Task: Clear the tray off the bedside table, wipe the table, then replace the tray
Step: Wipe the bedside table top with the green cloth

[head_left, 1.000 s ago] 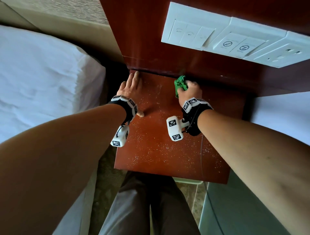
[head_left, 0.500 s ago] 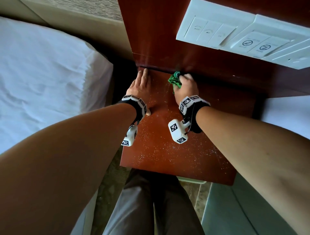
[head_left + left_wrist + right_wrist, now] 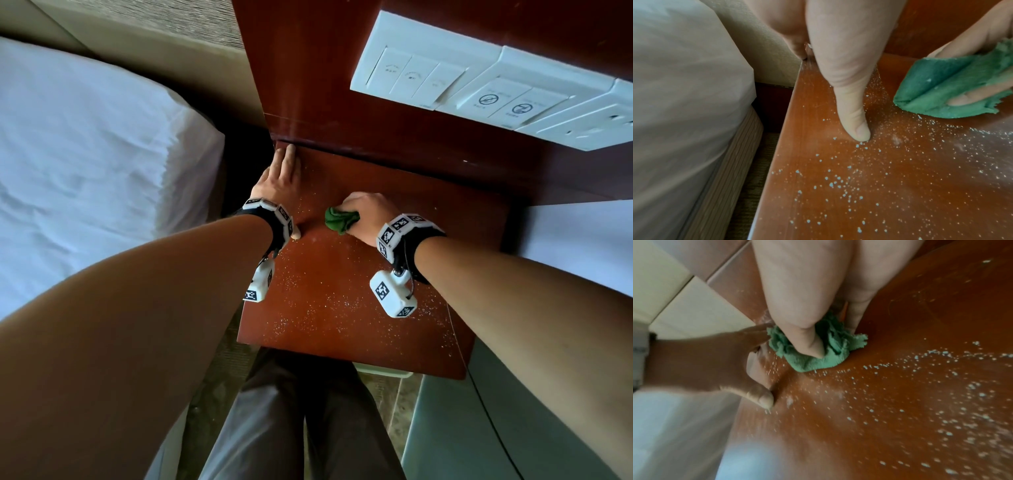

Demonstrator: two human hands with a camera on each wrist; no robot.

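The red-brown bedside table (image 3: pixel 342 308) carries scattered white crumbs (image 3: pixel 838 181) over its front half. My right hand (image 3: pixel 363 212) grips a bunched green cloth (image 3: pixel 340 221) (image 3: pixel 818 356) (image 3: pixel 953 91) and presses it on the tabletop near the middle. My left hand (image 3: pixel 281 178) lies flat along the table's left edge, fingers straight toward the back panel, thumb (image 3: pixel 855 123) pressed on the wood. No tray shows in any view.
A white bed (image 3: pixel 85 171) stands close on the left, a second white surface (image 3: pixel 582 233) on the right. A white switch and socket panel (image 3: pixel 479 92) hangs on the wooden back wall above the table. My legs (image 3: pixel 291 428) stand at the table's front edge.
My right hand has pulled the green cloth from the back edge of the table toward the middle. The left hand has stayed flat at the left edge.
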